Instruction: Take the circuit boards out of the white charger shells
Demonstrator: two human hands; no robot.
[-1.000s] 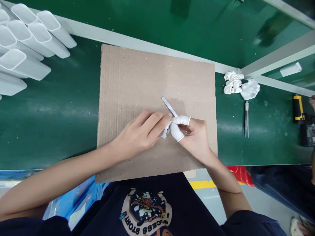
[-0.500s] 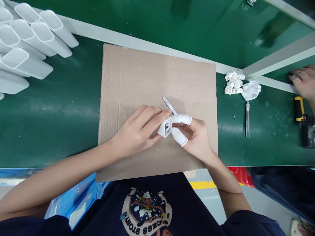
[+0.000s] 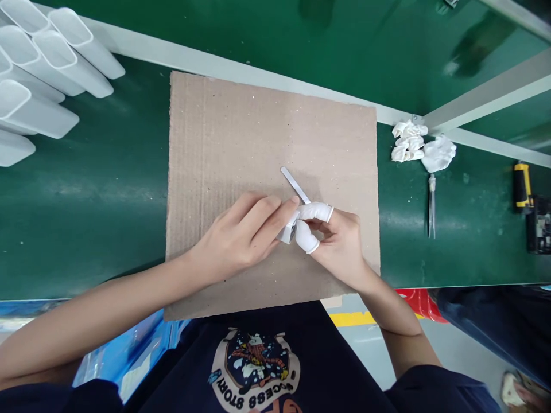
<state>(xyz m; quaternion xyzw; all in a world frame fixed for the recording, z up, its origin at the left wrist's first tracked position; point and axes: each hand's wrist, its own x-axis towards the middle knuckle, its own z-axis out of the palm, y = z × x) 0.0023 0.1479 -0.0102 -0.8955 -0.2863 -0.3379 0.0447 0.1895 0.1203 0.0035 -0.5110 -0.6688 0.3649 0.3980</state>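
Observation:
My left hand is closed around a white plastic housing, a short tube with rounded corners, its open end facing right. My right hand wears white finger cots on thumb and index finger. Those two fingertips are pinched at the housing's opening; what lies between them is hidden. A thin flat metal strip shows beyond the fingers, its lower end covered by my right index finger. Whether the strip is held or lies on the cardboard, I cannot tell. Both hands are over the cardboard sheet.
Several white tubular housings are stacked at the left on the green table. To the right lie crumpled white finger cots, a thin two-pronged grey tool and a yellow-and-black tool. A metal frame bar borders the back right.
My right thumb and index finger have closed in on the housing's opening and now cover most of it. Another person's hand at the right edge has left the view.

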